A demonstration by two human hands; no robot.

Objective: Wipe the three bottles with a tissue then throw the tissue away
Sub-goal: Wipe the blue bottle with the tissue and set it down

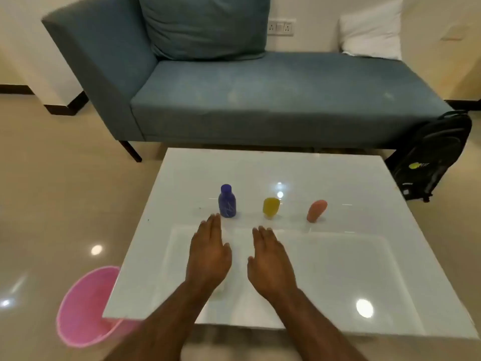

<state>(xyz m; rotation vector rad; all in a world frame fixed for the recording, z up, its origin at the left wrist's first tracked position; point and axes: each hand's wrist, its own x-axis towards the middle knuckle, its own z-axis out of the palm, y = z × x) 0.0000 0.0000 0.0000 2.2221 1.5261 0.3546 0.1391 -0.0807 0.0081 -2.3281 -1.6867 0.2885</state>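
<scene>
Three small bottles stand in a row on the white glossy table (pixel 338 256): a blue bottle (pixel 227 201) on the left, a yellow bottle (pixel 271 207) in the middle and an orange bottle (pixel 316 210) on the right. My left hand (pixel 208 252) hovers flat, fingers straight, its fingertips just in front of the blue bottle. Beside it, my right hand (pixel 270 261) is held flat with straight fingers, a little short of the yellow bottle. Neither hand holds anything. A pale patch under my left wrist may be a tissue; I cannot tell.
A pink bin (pixel 83 308) stands on the floor at the table's near left corner. A blue sofa (pixel 260 100) runs behind the table, and a black backpack (pixel 434 157) leans by its right end. The floor around is glossy tile.
</scene>
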